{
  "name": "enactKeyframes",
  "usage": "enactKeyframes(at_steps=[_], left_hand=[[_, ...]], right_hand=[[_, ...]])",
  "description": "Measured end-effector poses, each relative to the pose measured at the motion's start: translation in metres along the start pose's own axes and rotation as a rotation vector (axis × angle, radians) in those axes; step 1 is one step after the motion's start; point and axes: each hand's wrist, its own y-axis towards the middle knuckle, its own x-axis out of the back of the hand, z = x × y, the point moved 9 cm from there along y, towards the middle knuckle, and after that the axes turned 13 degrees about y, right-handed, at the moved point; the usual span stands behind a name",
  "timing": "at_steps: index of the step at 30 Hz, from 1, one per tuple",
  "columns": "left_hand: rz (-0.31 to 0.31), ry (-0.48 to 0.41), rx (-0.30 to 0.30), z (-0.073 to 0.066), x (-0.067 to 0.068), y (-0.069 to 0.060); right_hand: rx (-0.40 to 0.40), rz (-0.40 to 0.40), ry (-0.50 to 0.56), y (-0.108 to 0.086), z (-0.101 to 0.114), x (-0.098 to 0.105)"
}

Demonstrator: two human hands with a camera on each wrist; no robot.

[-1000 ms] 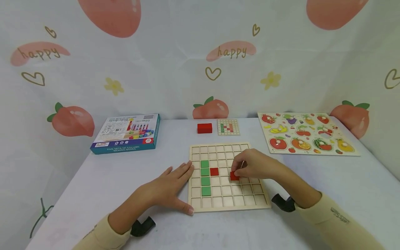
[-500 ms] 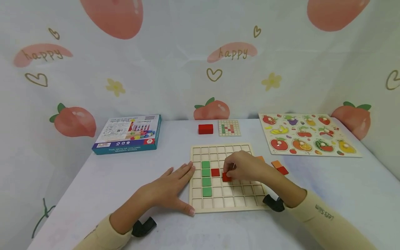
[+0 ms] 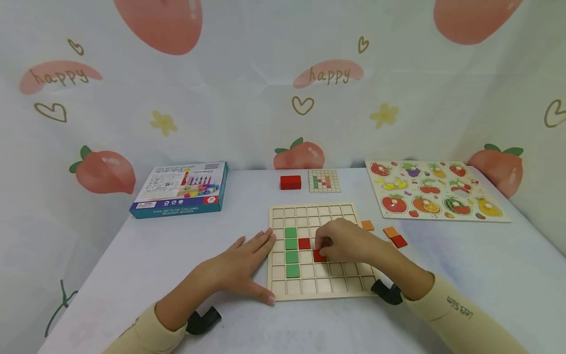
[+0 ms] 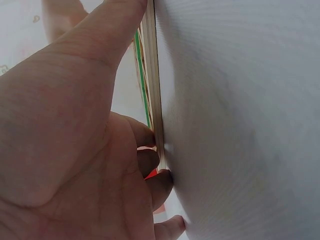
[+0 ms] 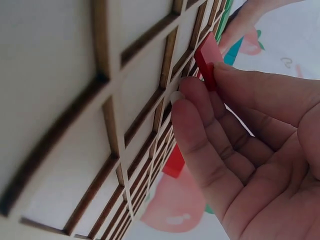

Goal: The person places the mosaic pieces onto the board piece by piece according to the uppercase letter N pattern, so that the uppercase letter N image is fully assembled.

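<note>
A square wooden grid board (image 3: 323, 286) lies on the table. A column of several green tiles (image 3: 292, 257) fills cells near its left side, and a red tile (image 3: 304, 244) sits one cell to their right. My right hand (image 3: 345, 242) pinches another red tile (image 3: 319, 255) between thumb and fingers, low over the board. In the right wrist view that red tile (image 5: 206, 55) stands tilted at the grid ribs. My left hand (image 3: 240, 263) lies with fingers spread, touching the board's left edge; in the left wrist view its fingertips (image 4: 162, 182) meet that edge.
Beyond the board are a red block (image 3: 290, 182) and a small pattern card (image 3: 324, 181). Right of it lie orange tiles (image 3: 367, 225) and a loose red tile (image 3: 399, 241). A fruit puzzle board (image 3: 442, 184) lies back right, a flat box (image 3: 179, 189) back left.
My right hand has carried the pinched red tile left across the board, then slightly nearer to me. Loose tiles right of the board have come into view from behind it. My left hand stays put.
</note>
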Motion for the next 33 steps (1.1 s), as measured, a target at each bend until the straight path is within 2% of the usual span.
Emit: enactKeyframes(at_steps=[6,14,23,29,33], left_hand=[[-0.002,-0.003,-0.006,0.0,0.0,0.0],[-0.002,0.006,0.001,0.001,-0.001,0.001],[-0.002,0.011,0.0,0.001,-0.001,0.0],[-0.001,0.014,0.001,0.0,-0.001,0.0],[0.001,0.019,0.004,0.0,0.0,0.0]], right_hand=[[0.003,-0.011,-0.003,-0.002,0.003,0.0],[0.047,-0.025,-0.023,-0.005,0.002,0.004],[0.034,-0.079,-0.031,-0.017,-0.006,0.021],[-0.033,-0.134,-0.022,-0.036,-0.024,0.042],[-0.105,-0.156,0.031,-0.053,-0.042,0.055]])
